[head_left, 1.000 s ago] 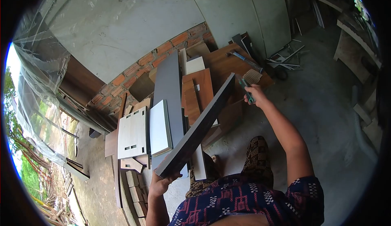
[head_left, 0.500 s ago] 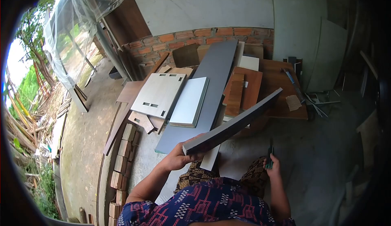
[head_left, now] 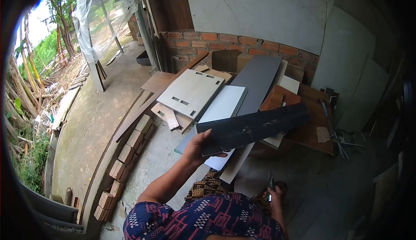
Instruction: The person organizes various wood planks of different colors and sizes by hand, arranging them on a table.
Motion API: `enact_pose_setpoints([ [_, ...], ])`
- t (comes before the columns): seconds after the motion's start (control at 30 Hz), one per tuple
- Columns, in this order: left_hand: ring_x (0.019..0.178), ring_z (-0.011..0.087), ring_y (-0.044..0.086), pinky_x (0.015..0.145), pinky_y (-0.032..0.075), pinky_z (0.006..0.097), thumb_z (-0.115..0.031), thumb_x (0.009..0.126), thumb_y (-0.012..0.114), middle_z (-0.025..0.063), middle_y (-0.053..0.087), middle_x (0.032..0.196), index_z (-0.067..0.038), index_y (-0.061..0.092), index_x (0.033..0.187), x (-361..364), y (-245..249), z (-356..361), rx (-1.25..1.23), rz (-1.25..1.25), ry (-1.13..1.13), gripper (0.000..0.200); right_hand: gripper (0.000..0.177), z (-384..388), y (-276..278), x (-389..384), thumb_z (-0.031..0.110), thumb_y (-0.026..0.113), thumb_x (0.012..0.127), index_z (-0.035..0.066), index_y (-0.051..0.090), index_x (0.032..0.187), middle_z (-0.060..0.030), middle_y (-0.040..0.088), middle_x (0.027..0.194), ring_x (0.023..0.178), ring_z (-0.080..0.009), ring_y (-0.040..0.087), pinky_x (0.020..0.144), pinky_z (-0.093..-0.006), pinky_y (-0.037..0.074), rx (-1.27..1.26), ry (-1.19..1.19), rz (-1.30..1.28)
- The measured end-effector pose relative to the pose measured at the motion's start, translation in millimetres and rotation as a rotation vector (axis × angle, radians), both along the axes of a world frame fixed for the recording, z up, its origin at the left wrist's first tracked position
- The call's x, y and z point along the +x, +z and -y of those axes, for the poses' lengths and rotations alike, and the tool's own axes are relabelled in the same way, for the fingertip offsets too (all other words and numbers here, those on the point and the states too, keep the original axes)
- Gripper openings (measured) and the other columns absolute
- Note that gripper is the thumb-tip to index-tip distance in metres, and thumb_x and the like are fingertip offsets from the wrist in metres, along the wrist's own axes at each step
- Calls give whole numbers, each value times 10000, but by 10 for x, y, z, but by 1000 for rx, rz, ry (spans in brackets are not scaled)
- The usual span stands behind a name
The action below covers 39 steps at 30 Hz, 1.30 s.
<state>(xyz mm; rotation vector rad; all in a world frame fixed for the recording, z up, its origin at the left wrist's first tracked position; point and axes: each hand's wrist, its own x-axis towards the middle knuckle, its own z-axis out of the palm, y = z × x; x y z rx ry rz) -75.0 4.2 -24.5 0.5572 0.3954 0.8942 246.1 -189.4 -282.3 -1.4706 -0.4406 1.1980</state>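
Note:
My left hand [head_left: 200, 147] grips the near end of a long, narrow dark board [head_left: 255, 126]. The thumb lies on its broad face, and fingers show below its lower edge. The board slants up to the right, over part of the piled panels, with scuffs on its face. Low on the right, my right hand [head_left: 276, 193] is closed round a slim dark green hand tool [head_left: 271, 182], which points upward; its kind is too small to tell. Beyond the board lie a white panel [head_left: 223, 103], a long grey panel [head_left: 260, 75] and a pale slotted board [head_left: 190, 93].
A brown wooden panel [head_left: 305, 129] on the right carries a hammer [head_left: 325, 108] with a blue handle. Bricks [head_left: 125, 153] line the floor edge on the left. Behind the pile stands a brick wall [head_left: 225, 40]. Plastic sheeting [head_left: 97, 28] hangs at upper left.
The dark board has turned from its narrow edge to show its broad face. My view has shifted, so the pile sits further right. My right hand appears lower and further left, still holding the tool.

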Motion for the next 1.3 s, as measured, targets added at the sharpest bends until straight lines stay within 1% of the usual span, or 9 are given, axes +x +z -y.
enact_pose_setpoints([
  [0.07,978,428,563,693,534,564,-325,810,592,245,496,1186,11,377,1264,-129,-24,-88,-20,42,92,604,113,7,19,-2,102,584,824,34,498,851,-88,575,638,472,-189,568,443,-300,479,-16,5,1],
  [0.23,1004,413,557,697,547,543,-315,837,547,244,488,1181,15,341,1266,-525,-46,-324,95,88,339,579,113,44,13,-9,96,576,829,23,505,879,-87,575,642,476,-188,570,445,-296,475,-19,0,-5],
  [0.37,1018,405,550,694,543,539,-316,856,516,236,483,1191,7,351,1260,-933,-287,-625,127,94,554,544,119,53,-11,1,95,573,833,18,506,895,-88,573,639,477,-188,572,446,-291,471,-28,8,-16],
  [0.67,975,433,564,698,535,535,-342,861,509,222,529,1160,-32,406,1238,-1738,-1056,-1377,24,143,671,498,140,2,16,-16,94,579,830,6,500,904,-95,576,638,476,-193,574,439,-298,470,-82,37,5],
  [0.8,968,441,563,686,536,529,-363,859,512,224,533,1154,-34,409,1238,-1832,-1220,-1507,-37,145,748,513,154,-6,-9,-24,102,584,829,7,499,915,-99,578,639,481,-199,579,434,-309,472,-91,48,27],
  [0.9,1027,444,524,729,500,547,-405,838,540,195,521,1187,-84,426,1227,-1932,-1391,-1613,-5,171,678,517,146,-1,41,-19,100,576,833,8,500,917,-99,580,639,485,-202,580,434,-316,477,-157,41,25],
  [1.0,972,437,561,671,526,537,-415,856,498,211,540,1152,-60,433,1223,-1970,-1449,-1645,-102,192,724,514,138,8,26,8,98,564,841,5,498,918,-98,579,637,491,-202,582,434,-318,477,-169,49,42],
  [1.2,990,391,554,677,489,570,-451,848,503,137,567,1136,-139,472,1190,-2106,-1750,-1830,-273,137,844,465,126,-9,-41,34,95,572,831,21,493,896,-87,568,618,474,-193,576,421,-308,462,-175,63,56],
  [1.3,997,395,548,687,468,614,-459,856,498,130,549,1160,-146,466,1192,-2131,-1881,-1918,-304,107,922,460,129,-60,160,-73,101,554,840,8,489,902,-97,571,627,485,-201,574,419,-314,454,-193,92,105],
])
